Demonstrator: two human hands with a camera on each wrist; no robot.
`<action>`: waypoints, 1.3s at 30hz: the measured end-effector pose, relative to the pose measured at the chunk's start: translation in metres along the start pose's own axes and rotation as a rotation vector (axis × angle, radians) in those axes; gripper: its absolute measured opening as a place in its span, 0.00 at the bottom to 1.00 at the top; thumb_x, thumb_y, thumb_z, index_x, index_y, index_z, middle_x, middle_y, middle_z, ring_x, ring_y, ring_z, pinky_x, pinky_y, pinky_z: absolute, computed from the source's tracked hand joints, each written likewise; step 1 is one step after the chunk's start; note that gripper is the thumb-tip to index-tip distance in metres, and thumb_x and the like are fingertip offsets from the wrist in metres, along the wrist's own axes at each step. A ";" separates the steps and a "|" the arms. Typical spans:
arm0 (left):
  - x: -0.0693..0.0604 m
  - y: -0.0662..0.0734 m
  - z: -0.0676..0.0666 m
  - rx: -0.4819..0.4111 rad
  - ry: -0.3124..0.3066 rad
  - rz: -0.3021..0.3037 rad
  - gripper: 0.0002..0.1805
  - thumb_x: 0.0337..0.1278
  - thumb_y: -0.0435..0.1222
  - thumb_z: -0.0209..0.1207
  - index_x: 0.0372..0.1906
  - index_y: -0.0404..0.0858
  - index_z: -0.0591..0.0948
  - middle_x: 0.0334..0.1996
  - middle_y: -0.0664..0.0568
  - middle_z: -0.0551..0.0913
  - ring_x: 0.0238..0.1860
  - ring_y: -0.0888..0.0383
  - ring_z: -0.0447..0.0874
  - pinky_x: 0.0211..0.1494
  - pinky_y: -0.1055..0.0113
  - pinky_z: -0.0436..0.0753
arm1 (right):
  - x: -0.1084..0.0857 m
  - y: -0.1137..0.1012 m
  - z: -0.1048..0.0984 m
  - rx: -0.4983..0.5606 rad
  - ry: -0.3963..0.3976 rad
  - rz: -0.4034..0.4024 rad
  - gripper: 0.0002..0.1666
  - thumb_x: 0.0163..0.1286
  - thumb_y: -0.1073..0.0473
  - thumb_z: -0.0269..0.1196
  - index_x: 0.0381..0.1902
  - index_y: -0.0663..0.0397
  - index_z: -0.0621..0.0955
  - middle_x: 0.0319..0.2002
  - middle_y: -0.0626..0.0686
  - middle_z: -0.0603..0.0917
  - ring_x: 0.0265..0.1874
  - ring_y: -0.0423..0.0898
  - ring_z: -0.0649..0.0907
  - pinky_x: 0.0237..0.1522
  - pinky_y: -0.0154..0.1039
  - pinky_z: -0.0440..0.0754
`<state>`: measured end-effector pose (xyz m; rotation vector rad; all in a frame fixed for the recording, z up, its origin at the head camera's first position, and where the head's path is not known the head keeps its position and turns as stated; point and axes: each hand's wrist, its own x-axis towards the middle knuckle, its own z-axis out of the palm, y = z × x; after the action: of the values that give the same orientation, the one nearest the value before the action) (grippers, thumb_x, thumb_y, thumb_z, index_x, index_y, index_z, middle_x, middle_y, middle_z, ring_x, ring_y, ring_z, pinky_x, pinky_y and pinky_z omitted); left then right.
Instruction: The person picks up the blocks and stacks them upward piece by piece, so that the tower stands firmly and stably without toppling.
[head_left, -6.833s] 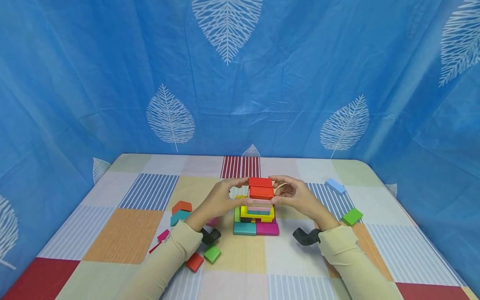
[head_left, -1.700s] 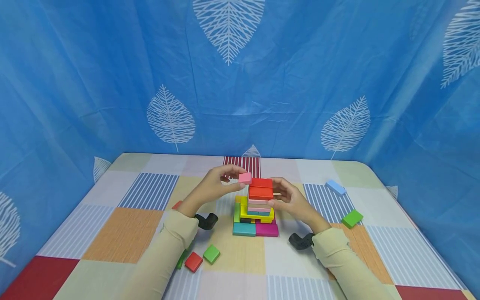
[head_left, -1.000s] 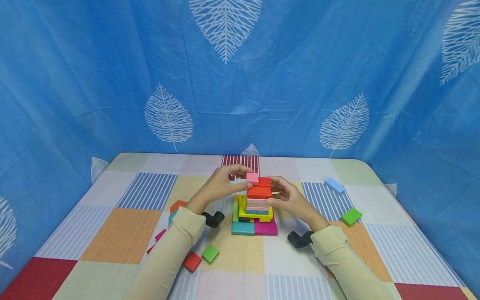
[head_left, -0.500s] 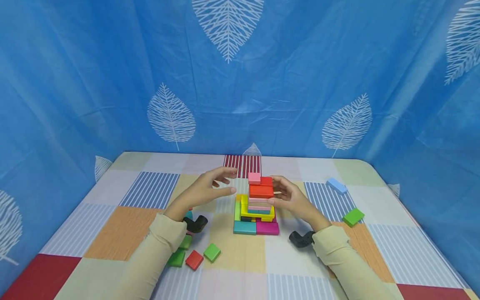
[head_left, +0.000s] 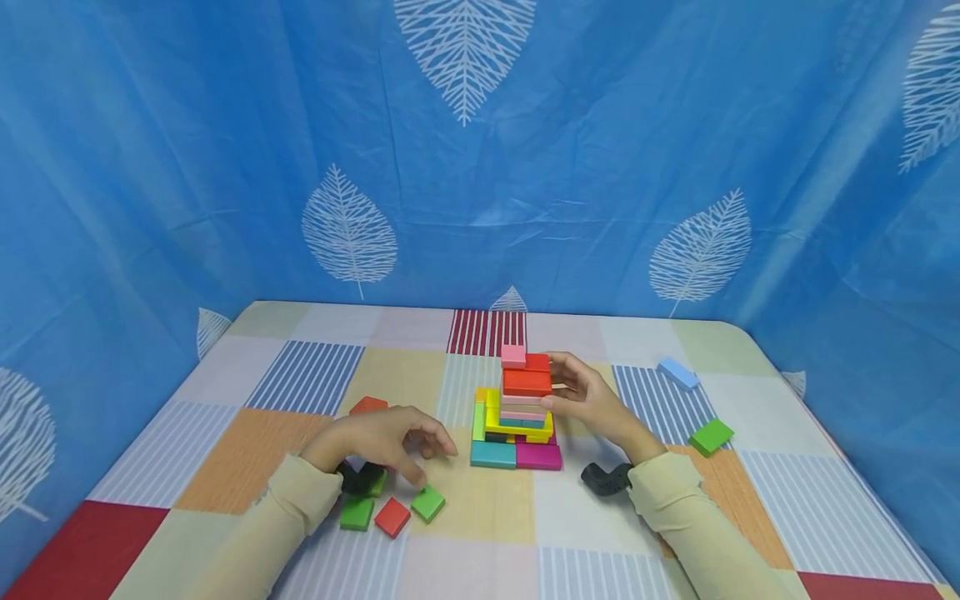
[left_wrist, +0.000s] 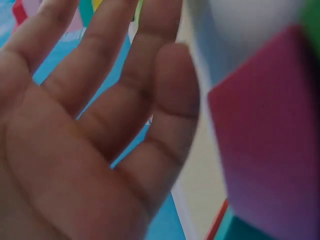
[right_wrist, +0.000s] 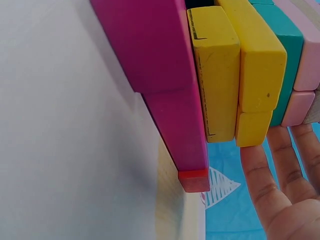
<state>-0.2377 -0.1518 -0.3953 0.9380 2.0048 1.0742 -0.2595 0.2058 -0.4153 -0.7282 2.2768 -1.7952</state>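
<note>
A tower of coloured blocks stands at the middle, with red blocks point(head_left: 527, 382) near its top and a small pink block point(head_left: 513, 357) on top at the left. My right hand point(head_left: 596, 404) rests its fingers and thumb against the tower's right side. In the right wrist view, fingertips of the right hand point(right_wrist: 285, 185) lie by the yellow blocks point(right_wrist: 261, 65) and teal block point(right_wrist: 287, 55). My left hand point(head_left: 386, 442) hangs with bent, relaxed fingers over the loose blocks, its thumb near a green block point(head_left: 428, 504). In the left wrist view, the left hand point(left_wrist: 95, 120) holds nothing.
Left of the tower lie a red block point(head_left: 392, 517), another green block point(head_left: 357, 513) and an orange-red block point(head_left: 369, 405). At the right lie a light blue block point(head_left: 678, 374) and a green block point(head_left: 712, 437). A blue curtain point(head_left: 480, 208) hangs behind the table.
My left hand placed the small pink block on top of the tower, let it go and moved down and left to the loose blocks. My right hand has stayed at the tower's right side.
</note>
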 end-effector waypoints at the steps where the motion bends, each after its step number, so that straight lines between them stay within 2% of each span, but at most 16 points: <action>1: 0.000 0.000 0.002 -0.016 -0.025 -0.015 0.24 0.53 0.25 0.74 0.57 0.28 0.86 0.53 0.50 0.88 0.51 0.60 0.83 0.59 0.66 0.81 | 0.000 0.000 0.000 0.002 0.001 0.004 0.40 0.73 0.61 0.70 0.77 0.69 0.68 0.65 0.70 0.79 0.61 0.62 0.82 0.60 0.34 0.83; 3: 0.001 0.001 0.006 -0.024 -0.062 -0.038 0.24 0.49 0.24 0.75 0.56 0.29 0.87 0.49 0.54 0.88 0.49 0.63 0.81 0.58 0.69 0.81 | 0.000 -0.001 0.001 0.003 0.001 0.003 0.40 0.73 0.61 0.70 0.77 0.69 0.68 0.66 0.70 0.79 0.61 0.62 0.81 0.60 0.34 0.83; 6: 0.001 0.004 0.011 0.027 -0.076 -0.090 0.23 0.44 0.23 0.77 0.51 0.34 0.89 0.43 0.61 0.85 0.45 0.66 0.79 0.53 0.71 0.80 | -0.001 -0.001 0.001 0.001 0.002 -0.005 0.40 0.73 0.61 0.70 0.76 0.69 0.69 0.65 0.70 0.79 0.61 0.62 0.82 0.60 0.34 0.83; 9: 0.001 0.008 0.014 0.105 -0.056 -0.127 0.21 0.41 0.24 0.80 0.45 0.40 0.91 0.38 0.65 0.84 0.42 0.68 0.77 0.49 0.72 0.79 | -0.001 -0.002 0.001 0.000 0.000 -0.014 0.40 0.73 0.62 0.70 0.76 0.69 0.69 0.65 0.70 0.79 0.61 0.62 0.82 0.60 0.34 0.83; 12: 0.000 0.009 0.017 0.143 -0.023 -0.152 0.19 0.40 0.25 0.81 0.40 0.43 0.91 0.36 0.66 0.84 0.40 0.67 0.76 0.46 0.71 0.78 | 0.000 -0.002 0.001 -0.001 -0.002 -0.019 0.39 0.73 0.62 0.70 0.76 0.70 0.69 0.64 0.70 0.79 0.60 0.62 0.82 0.60 0.34 0.83; 15: 0.000 0.010 0.018 0.159 0.009 -0.150 0.17 0.40 0.26 0.82 0.38 0.44 0.92 0.35 0.66 0.84 0.39 0.67 0.76 0.45 0.71 0.79 | 0.000 -0.002 0.001 -0.002 -0.002 -0.018 0.39 0.73 0.62 0.70 0.76 0.69 0.69 0.64 0.70 0.79 0.61 0.63 0.82 0.60 0.34 0.83; 19: -0.001 0.010 0.017 0.226 0.076 -0.087 0.15 0.47 0.29 0.81 0.40 0.42 0.90 0.37 0.65 0.85 0.39 0.68 0.77 0.47 0.70 0.81 | 0.000 -0.001 0.001 -0.005 0.001 -0.011 0.40 0.73 0.62 0.70 0.77 0.69 0.69 0.65 0.70 0.79 0.61 0.63 0.82 0.60 0.34 0.83; 21: 0.000 0.010 0.017 0.272 0.115 -0.062 0.15 0.49 0.31 0.81 0.43 0.41 0.89 0.39 0.65 0.85 0.41 0.69 0.78 0.50 0.69 0.82 | 0.000 -0.001 0.000 -0.006 0.002 -0.007 0.39 0.73 0.62 0.70 0.76 0.69 0.69 0.65 0.70 0.79 0.61 0.62 0.82 0.60 0.34 0.83; 24: 0.000 0.010 0.016 0.309 0.159 -0.059 0.17 0.51 0.32 0.82 0.45 0.41 0.88 0.41 0.64 0.84 0.43 0.69 0.79 0.53 0.68 0.83 | 0.000 0.000 0.000 -0.003 0.001 -0.005 0.39 0.73 0.63 0.70 0.77 0.70 0.68 0.65 0.70 0.79 0.60 0.57 0.82 0.60 0.34 0.83; 28: 0.000 0.008 0.015 0.290 0.172 -0.053 0.16 0.50 0.31 0.81 0.44 0.41 0.88 0.39 0.63 0.83 0.41 0.67 0.78 0.50 0.68 0.83 | 0.000 0.001 0.000 0.010 -0.001 -0.013 0.39 0.73 0.65 0.69 0.76 0.71 0.68 0.64 0.69 0.79 0.59 0.50 0.83 0.61 0.34 0.83; 31: 0.001 0.006 0.010 0.262 0.198 -0.041 0.14 0.52 0.32 0.80 0.43 0.41 0.88 0.36 0.62 0.83 0.39 0.66 0.79 0.46 0.68 0.83 | 0.000 0.001 0.000 0.015 -0.001 -0.017 0.39 0.73 0.65 0.69 0.77 0.70 0.67 0.64 0.68 0.79 0.58 0.49 0.83 0.60 0.34 0.83; 33: 0.002 0.005 0.006 0.261 0.239 -0.033 0.13 0.53 0.34 0.79 0.43 0.41 0.89 0.36 0.62 0.84 0.39 0.65 0.80 0.47 0.66 0.83 | 0.000 0.001 0.000 0.016 -0.003 -0.017 0.40 0.73 0.65 0.69 0.77 0.70 0.67 0.63 0.68 0.80 0.58 0.50 0.83 0.60 0.34 0.83; 35: 0.005 0.007 -0.001 0.267 0.306 -0.015 0.13 0.55 0.35 0.77 0.45 0.41 0.89 0.38 0.61 0.86 0.40 0.61 0.82 0.49 0.62 0.84 | 0.000 0.000 0.001 0.017 -0.002 -0.020 0.40 0.73 0.64 0.69 0.77 0.69 0.67 0.63 0.67 0.80 0.58 0.52 0.83 0.60 0.34 0.83; 39: 0.014 0.017 -0.012 0.285 0.497 0.038 0.14 0.59 0.36 0.75 0.48 0.38 0.88 0.42 0.56 0.88 0.44 0.54 0.84 0.53 0.50 0.85 | 0.000 0.000 0.001 0.016 -0.002 -0.029 0.40 0.74 0.64 0.69 0.77 0.69 0.67 0.63 0.67 0.80 0.59 0.55 0.82 0.60 0.35 0.83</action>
<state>-0.2504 -0.1383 -0.3784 0.9160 2.6107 1.1442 -0.2590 0.2050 -0.4153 -0.7641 2.2592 -1.8221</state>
